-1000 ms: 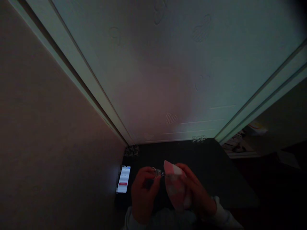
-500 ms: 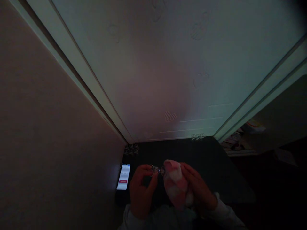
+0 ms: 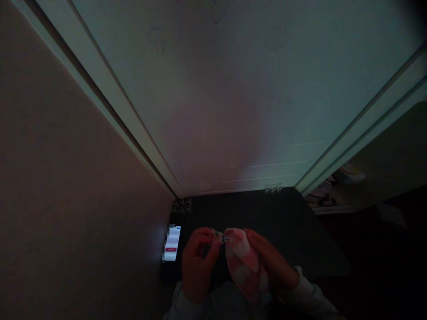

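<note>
My left hand (image 3: 198,262) is closed, its thumb and fingers pinching the round end of a small clear piece that looks like a stemmed glass (image 3: 223,238). That piece lies sideways, its other end against a pink-and-white cloth (image 3: 242,266). My right hand (image 3: 271,258) is wrapped round the cloth from the right, and part of the cloth hangs below it. Dim light hides the fine detail of the clear piece and most of my right fingers.
A lit phone (image 3: 172,243) lies left on the dark tabletop (image 3: 240,209). Several small clear glass-like pieces stand at the back left (image 3: 182,205) and back right (image 3: 273,188). A white panel (image 3: 213,111) rises behind, a wall (image 3: 83,200) on the left. Items lie on a shelf (image 3: 336,211) at right.
The cloth has turned and shifted slightly left, covering the clear piece's end differently, and hangs lower. My right hand has moved a little with it. My left hand stays nearly in place.
</note>
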Available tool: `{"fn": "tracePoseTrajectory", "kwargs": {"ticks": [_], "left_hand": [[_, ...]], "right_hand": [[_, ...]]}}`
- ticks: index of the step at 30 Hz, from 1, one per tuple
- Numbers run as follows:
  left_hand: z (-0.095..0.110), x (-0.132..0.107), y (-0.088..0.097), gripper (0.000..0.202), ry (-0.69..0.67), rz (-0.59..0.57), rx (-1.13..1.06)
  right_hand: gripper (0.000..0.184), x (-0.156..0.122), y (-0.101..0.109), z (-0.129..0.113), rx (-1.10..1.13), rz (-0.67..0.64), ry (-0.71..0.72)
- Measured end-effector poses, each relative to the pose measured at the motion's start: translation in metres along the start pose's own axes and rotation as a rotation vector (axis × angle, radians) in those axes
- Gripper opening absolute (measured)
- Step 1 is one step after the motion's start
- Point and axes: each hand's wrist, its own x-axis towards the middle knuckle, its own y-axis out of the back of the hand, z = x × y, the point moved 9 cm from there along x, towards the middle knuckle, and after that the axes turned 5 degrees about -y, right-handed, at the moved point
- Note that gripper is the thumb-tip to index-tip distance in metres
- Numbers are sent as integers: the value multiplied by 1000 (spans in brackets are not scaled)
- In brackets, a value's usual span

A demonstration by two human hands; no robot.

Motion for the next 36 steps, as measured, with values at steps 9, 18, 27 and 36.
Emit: {"fn": "tracePoseTrajectory", "kwargs": {"ticks": [9, 18, 27, 36], "left_hand": [[6, 0, 9, 8, -180, 25, 200], [17, -5, -4, 10, -252, -84, 165], [25, -5, -3, 9, -296, -60, 196], [11, -8, -14, 7, -195, -161, 104]], "right_hand": [[22, 5, 28, 25, 335, 114, -76], [24, 7, 12, 20, 335, 94, -102], [44, 0, -6, 11, -66, -31, 10], [25, -7, -28, -6, -584, -134, 161]]}}
